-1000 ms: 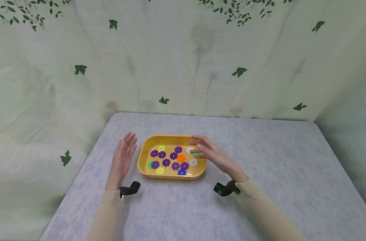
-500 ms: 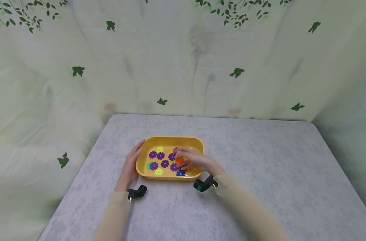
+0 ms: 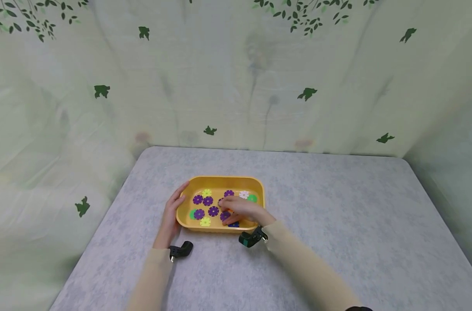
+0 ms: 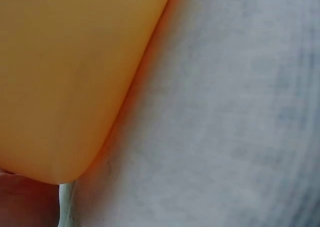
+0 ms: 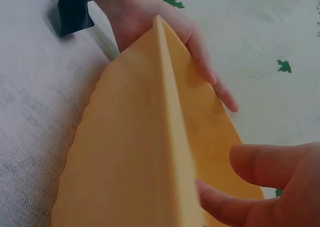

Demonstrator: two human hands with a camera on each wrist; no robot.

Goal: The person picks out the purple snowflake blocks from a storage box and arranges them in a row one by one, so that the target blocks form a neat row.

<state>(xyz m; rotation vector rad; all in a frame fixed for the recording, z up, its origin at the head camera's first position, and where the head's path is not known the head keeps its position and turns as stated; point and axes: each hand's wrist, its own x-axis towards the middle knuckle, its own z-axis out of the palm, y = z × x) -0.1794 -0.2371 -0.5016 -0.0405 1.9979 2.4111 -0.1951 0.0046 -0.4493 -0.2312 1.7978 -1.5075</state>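
Observation:
A yellow tray point(image 3: 193, 224) holds several flat, notched plastic discs: purple discs point(image 3: 213, 211), yellow discs point(image 3: 205, 221), green discs point(image 3: 252, 198), a white disc point(image 3: 244, 195) and a blue disc point(image 3: 233, 224). My left hand point(image 3: 170, 216) holds the tray's left side, its thumb over the rim and the other fingers along the outer wall. Over the right half of the tray my right hand point(image 3: 243, 208) reaches in, fingers bent down among the purple discs. In the right wrist view its thumb point(image 5: 265, 162) and a finger point(image 5: 225, 202) stand apart; the near wall hides part of the fingertips.
The tray stands on a grey table point(image 3: 337, 207). Behind and beside the table hangs a pale curtain point(image 3: 236, 86) printed with leaves and birds. Each wrist bears a black camera mount, the right mount point(image 3: 252, 236) close to the tray's front edge.
My left hand has come from beside the tray to its left rim and taken hold there. My right hand has moved left and down into the tray.

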